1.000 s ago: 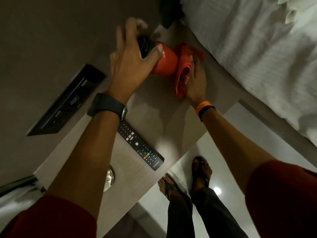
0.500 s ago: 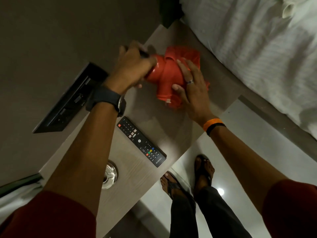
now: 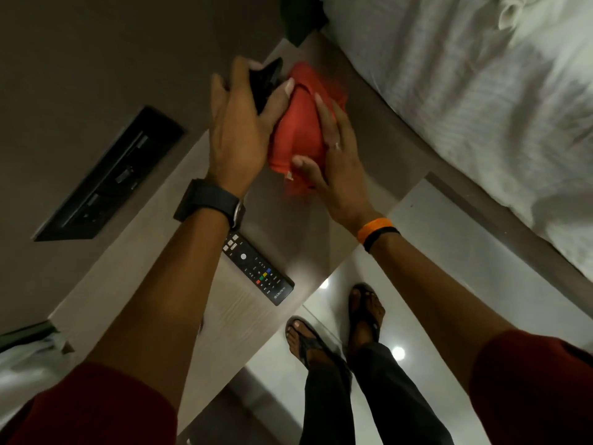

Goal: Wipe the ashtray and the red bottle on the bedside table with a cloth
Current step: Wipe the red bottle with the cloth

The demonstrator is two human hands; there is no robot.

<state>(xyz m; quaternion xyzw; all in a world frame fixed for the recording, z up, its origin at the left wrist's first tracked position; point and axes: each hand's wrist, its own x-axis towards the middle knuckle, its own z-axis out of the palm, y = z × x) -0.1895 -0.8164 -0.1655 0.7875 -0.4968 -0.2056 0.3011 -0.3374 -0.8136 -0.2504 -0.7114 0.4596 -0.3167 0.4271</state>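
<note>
2 hands work over the far end of the table (image 3: 154,274), near the bed (image 3: 481,101). There is 1 bottle (image 3: 266,81), 1 cloth (image 3: 301,123), 1 remote (image 3: 256,268) and 1 wall panel (image 3: 109,175); the ashtray cannot be made out, as the left forearm covers that part of the table.

The bottle lies tilted, its long axis running from lower right up to upper left, with the dark cap end pointing up-left toward the wall. Only that dark end shows; the red body is wrapped in the red cloth, so where cloth ends and bottle begins cannot be told.

The left hand (image 3: 240,130) has its fingers (image 3: 237,75) curled around the dark cap end, thumb pressed on the cloth's upper edge. The right hand (image 3: 333,162) lies over the cloth-covered body, its fingers (image 3: 324,107) stretched nearly straight along the long axis and its thumb under the lower end, clamping the cloth against the bottle.

The remote lies flat on the table nearer the person, partly under the left wrist, its long axis slanting from upper left to lower right. 2 sandalled feet (image 3: 337,332) stand on the glossy floor (image 3: 433,252) beside the table.
</note>
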